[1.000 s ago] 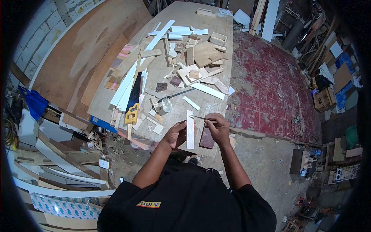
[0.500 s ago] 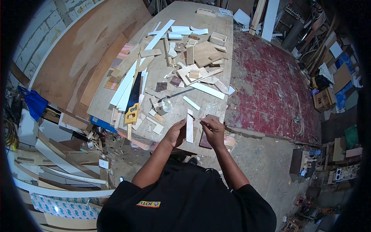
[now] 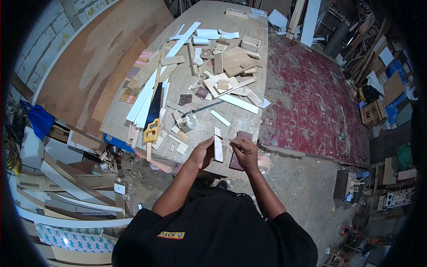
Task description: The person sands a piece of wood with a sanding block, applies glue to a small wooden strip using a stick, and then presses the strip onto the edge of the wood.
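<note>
My left hand is closed around the edge of a narrow white-faced wood strip, held upright over the near end of the workbench. Just right of it, my right hand has thumb and fingers pinched together; I cannot tell what small thing is between them. Partly hidden under the right hand lies a dark reddish-brown board. A short white strip rests beyond my hands. To the left are a clear plastic container and a handsaw with a yellow handle.
Wood offcuts, a plywood panel and long white strips cover much of the workbench. A small wooden box sits farther back. Large sheets lean at left. Red tiled floor lies to the right.
The white-faced strip has tilted slightly in my left hand. My right hand has shifted a little, and the thin stick seen at its fingertips no longer shows clearly.
</note>
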Demonstrator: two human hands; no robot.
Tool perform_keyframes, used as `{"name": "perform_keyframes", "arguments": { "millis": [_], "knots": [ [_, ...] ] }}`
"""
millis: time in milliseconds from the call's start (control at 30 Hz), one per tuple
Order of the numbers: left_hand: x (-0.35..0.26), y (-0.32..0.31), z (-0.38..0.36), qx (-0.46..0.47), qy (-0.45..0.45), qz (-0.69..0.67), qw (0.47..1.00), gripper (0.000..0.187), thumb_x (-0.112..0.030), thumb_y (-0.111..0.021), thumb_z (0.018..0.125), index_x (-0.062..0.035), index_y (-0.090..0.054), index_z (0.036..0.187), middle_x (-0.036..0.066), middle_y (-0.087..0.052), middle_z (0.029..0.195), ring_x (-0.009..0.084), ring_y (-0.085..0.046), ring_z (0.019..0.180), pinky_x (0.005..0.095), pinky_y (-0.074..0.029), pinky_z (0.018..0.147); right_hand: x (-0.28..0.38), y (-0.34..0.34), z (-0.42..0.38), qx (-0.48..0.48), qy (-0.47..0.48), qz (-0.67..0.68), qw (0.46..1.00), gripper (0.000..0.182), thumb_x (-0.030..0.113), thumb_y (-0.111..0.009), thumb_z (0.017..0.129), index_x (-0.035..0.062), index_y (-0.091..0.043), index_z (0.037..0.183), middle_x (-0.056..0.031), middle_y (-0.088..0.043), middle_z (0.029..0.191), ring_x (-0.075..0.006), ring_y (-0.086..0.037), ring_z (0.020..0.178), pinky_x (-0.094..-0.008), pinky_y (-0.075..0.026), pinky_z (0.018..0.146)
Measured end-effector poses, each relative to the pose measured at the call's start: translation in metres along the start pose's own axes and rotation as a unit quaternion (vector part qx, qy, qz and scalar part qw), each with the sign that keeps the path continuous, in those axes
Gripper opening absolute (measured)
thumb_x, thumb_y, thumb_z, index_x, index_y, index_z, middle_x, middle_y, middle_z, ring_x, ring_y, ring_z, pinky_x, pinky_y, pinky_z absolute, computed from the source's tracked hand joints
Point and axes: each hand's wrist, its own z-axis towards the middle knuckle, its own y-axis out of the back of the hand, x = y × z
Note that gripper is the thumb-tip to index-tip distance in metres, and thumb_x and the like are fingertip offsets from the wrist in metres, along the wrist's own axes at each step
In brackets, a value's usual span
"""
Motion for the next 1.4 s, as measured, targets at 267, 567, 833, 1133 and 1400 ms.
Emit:
{"name": "perform_keyframes", "arguments": {
  "millis": [267,567,833,1133,1400],
  "knots": [
    [-0.001,0.002,0.002,0.021,-0.013,-0.058,0.998,0.034,-0.036,-0.058,0.095,-0.0068,-0.061,0.113,0.004,-0.066,0.098,0.0167,-0.063,0.091,0.0330,-0.051,0.084,0.010,0.011,-0.006,0.040,0.001,-0.003,0.999,0.020,-0.005,-0.069,0.080,0.0038,-0.072,0.097,-0.0060,-0.066,0.087,-0.0118,-0.063,0.077,-0.0220,-0.049,0.064],
    [-0.006,-0.003,-0.003,0.062,-0.004,-0.040,0.997,0.038,-0.035,-0.057,0.096,-0.0040,-0.059,0.118,0.007,-0.065,0.105,0.0170,-0.063,0.095,0.0323,-0.051,0.086,0.011,0.010,0.003,-0.018,0.010,-0.022,1.000,0.018,-0.001,-0.071,0.079,0.0051,-0.073,0.096,-0.0074,-0.067,0.088,-0.0168,-0.064,0.079,-0.0274,-0.050,0.067],
    [-0.013,-0.001,-0.009,0.037,-0.008,-0.039,0.999,0.039,-0.035,-0.055,0.097,-0.0027,-0.059,0.118,0.007,-0.066,0.104,0.0159,-0.063,0.092,0.0298,-0.052,0.082,0.026,0.022,-0.003,0.094,0.077,0.045,0.992,0.024,-0.003,-0.071,0.077,0.0077,-0.074,0.098,-0.0064,-0.067,0.087,-0.0149,-0.064,0.076,-0.0264,-0.050,0.065],
    [-0.017,0.007,-0.002,0.099,-0.004,-0.124,0.987,0.042,-0.032,-0.054,0.098,0.0033,-0.052,0.121,0.007,-0.062,0.091,0.0150,-0.062,0.079,0.0248,-0.053,0.071,0.029,0.016,-0.003,0.075,0.092,-0.041,0.992,0.023,-0.002,-0.072,0.076,0.0082,-0.073,0.097,-0.0074,-0.068,0.086,-0.0200,-0.065,0.078,-0.0294,-0.051,0.067],
    [-0.019,0.004,-0.003,0.122,-0.013,-0.165,0.979,0.040,-0.029,-0.052,0.099,0.0034,-0.053,0.121,0.008,-0.064,0.092,0.0156,-0.065,0.084,0.0256,-0.054,0.075,0.045,0.010,-0.001,0.005,0.211,-0.097,0.973,0.030,-0.002,-0.073,0.074,0.0117,-0.072,0.101,-0.0059,-0.066,0.087,-0.0208,-0.064,0.075,-0.0311,-0.050,0.063]
  ]
}}
